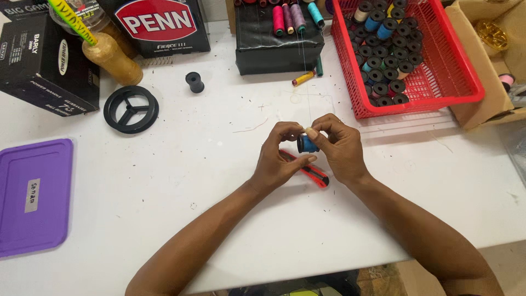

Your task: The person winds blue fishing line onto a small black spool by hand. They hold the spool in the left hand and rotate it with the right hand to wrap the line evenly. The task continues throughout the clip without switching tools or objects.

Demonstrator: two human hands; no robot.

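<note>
Head view shows me both hands meeting over the white table (164,181), left hand (279,159) and right hand (339,148) pinched together on a blue thread spool (307,144) above a red-handled cutter (316,175).

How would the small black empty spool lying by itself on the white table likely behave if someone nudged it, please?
The black spool looks like light plastic, so it would probably slide easily. It seems to lie on its side on the smooth white table, and its round flanges suggest it may roll. It looks rigid, not floppy.

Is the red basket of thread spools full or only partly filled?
Partly filled: spools crowd the left side of the red basket; its right side shows bare mesh.
</note>
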